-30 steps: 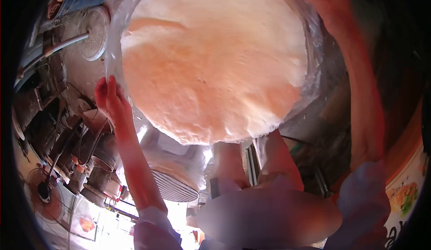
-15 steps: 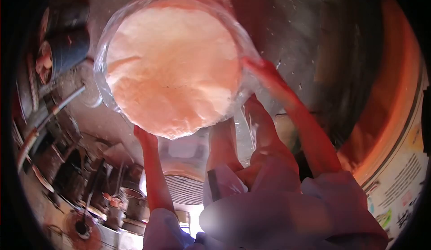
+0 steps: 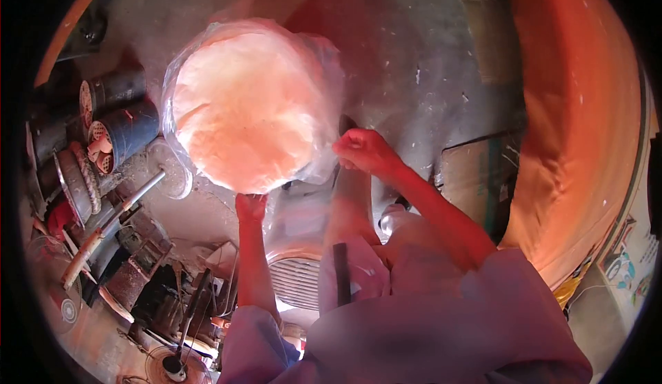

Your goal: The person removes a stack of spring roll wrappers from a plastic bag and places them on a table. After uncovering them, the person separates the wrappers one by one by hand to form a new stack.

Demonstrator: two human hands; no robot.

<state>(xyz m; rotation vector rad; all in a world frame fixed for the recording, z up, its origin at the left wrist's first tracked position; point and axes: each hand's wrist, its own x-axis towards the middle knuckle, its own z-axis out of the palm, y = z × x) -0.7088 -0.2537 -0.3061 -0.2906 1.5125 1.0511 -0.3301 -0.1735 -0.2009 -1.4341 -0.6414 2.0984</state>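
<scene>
A wide, round clear plastic bag [image 3: 328, 74] hangs in front of me, its mouth spread around a pale, powdery mass [image 3: 241, 108]. The surface of the mass is uneven, with shallow folds and a dip in the middle. My left hand [image 3: 250, 208] is closed on the bag's near edge, below the mass; its fingertips are partly hidden. At the bag's right side my right hand [image 3: 360, 151] is closed in a pinch, fingertips at the loose film. Whatever supports the bag from beneath is hidden.
Dark cylinders [image 3: 127, 132] with perforated ends lie at the left, near a round clear lid-like disc [image 3: 181, 177] and a long-handled tool [image 3: 103, 236]. Cluttered tools fill the lower left. An orange sheet [image 3: 565, 108] hangs at the right beside a cardboard box [image 3: 472, 177].
The bag now looks smaller and farther from me. My right hand has shifted left and down in view; my left hand has shifted slightly right. More floor and orange sheet show.
</scene>
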